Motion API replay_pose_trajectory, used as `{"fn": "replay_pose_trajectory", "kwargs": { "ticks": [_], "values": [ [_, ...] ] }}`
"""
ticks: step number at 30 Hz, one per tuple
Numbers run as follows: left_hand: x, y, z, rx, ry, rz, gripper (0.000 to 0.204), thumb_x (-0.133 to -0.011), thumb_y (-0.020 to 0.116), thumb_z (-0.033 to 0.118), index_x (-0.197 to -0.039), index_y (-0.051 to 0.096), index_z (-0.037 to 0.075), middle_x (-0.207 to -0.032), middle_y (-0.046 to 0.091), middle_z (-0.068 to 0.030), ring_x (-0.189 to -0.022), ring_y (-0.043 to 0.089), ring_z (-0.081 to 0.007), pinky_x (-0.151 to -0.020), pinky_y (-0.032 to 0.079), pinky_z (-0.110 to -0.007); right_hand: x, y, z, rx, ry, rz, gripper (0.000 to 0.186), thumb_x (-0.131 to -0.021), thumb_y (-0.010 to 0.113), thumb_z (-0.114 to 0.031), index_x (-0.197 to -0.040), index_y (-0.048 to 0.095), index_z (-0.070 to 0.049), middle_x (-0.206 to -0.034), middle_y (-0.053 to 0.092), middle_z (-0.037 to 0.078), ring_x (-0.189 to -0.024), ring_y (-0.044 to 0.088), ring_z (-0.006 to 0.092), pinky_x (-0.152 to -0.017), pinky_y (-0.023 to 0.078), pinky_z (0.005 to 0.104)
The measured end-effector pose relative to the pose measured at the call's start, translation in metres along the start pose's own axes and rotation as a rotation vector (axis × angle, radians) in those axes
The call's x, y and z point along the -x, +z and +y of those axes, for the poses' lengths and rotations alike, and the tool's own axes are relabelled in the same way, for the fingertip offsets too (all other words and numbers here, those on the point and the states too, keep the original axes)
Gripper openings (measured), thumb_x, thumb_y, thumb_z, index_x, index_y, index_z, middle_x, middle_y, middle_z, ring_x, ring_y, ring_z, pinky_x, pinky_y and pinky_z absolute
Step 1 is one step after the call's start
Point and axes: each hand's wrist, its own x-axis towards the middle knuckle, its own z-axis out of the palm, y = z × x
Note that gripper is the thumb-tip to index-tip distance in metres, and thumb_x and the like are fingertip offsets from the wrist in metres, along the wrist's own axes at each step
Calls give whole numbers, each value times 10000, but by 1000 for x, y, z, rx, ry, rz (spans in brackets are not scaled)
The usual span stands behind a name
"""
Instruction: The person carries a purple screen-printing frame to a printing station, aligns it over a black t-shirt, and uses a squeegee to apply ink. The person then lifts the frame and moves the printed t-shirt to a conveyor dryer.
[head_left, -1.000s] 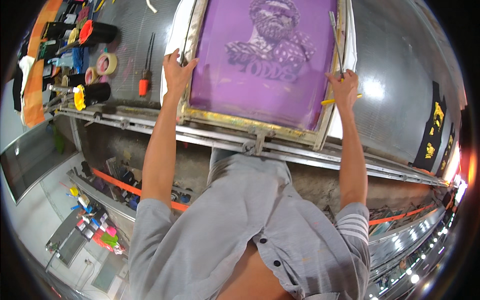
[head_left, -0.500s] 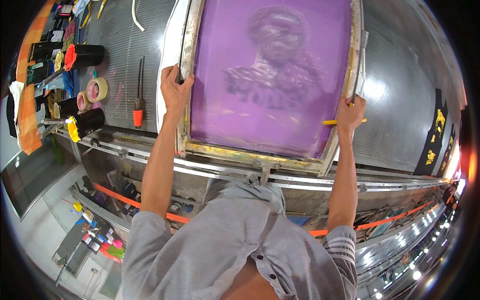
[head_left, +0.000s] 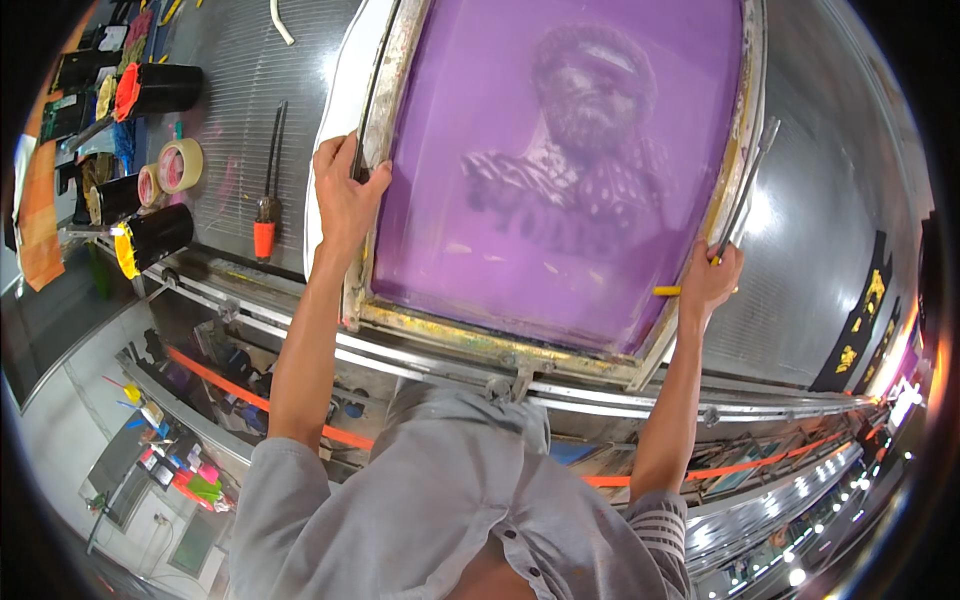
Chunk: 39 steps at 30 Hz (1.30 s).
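Note:
A screen printing frame [head_left: 455, 328] with purple mesh [head_left: 430, 245] lies in front of me on the long table. A dark, blurred portrait and lettering show through the mesh. My left hand [head_left: 345, 200] is closed around the frame's left rail, thumb on the inner side. On the right rail my right hand [head_left: 710, 282] is closed too, and a thin yellow stick [head_left: 667, 291] pokes out from both sides of its fingers. A slim grey metal bar [head_left: 748, 188] slants along the rail's outer side, its lower end at that hand. White material [head_left: 335, 110] shows beyond the left rail.
To the left are an orange-handled tool [head_left: 265, 235], tape rolls [head_left: 180, 166] and black pots with orange [head_left: 165, 90] and yellow [head_left: 160, 240] rims. Dark printed fabric [head_left: 850, 345] lies at the right. Metal rails [head_left: 440, 375] run along the table's near edge.
The view has turned a little, and the frame now sits further right and more slanted in it. The metal bar stands out more from the right rail. Both hands keep their hold.

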Motion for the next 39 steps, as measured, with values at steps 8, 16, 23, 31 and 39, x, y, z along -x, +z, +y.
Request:
{"fn": "replay_pose_trajectory", "kwargs": {
  "ticks": [8, 16, 23, 31, 39],
  "values": [
    [11, 4, 8, -237, 11, -27, 605, -806, 712, 101, -1363, 509, -15, -1293, 469, -181, -1193, 478, -339, -1011, 419, -400, 5, 18, 16, 71, -123, 80, 251, -881, 684, -210, -851, 547, -2, -928, 523, 86, -830, 553, 258, -722, 445, 416],
    [14, 4, 18, -299, 38, 65, 634, -769, 733, 75, -1370, 536, 27, -1355, 450, -180, -1289, 408, -357, -1076, 347, -462, 2, 10, 1, 79, -38, 31, 241, -893, 653, -192, -951, 592, 34, -979, 526, 88, -849, 530, 241, -761, 438, 388],
    [30, 36, 99, -272, 219, -210, 608, -800, 753, 326, -1362, 596, 157, -1556, 287, -226, -1464, 116, -500, -1131, 89, -681, 3, 16, 4, 0, -43, 77, 225, -841, 706, -75, -783, 507, 12, -923, 503, 75, -761, 506, 213, -668, 428, 350],
    [11, 112, 151, -225, 300, -548, 909, -718, 626, 766, -1453, 505, 245, -1612, 70, -291, -1454, -45, -566, -980, -23, -833, 1, 17, 7, -6, -93, 89, 253, -859, 708, -78, -767, 493, 17, -862, 454, 47, -709, 453, 173, -613, 387, 330],
    [11, 118, 149, -334, 316, -596, 976, -719, 517, 842, -1501, 429, 265, -1601, 39, -324, -1447, -39, -582, -959, -12, -848, 2, 17, 8, -17, -56, 91, 259, -872, 708, -104, -779, 506, 30, -847, 427, 20, -685, 402, 139, -598, 358, 303]
  ]
}}
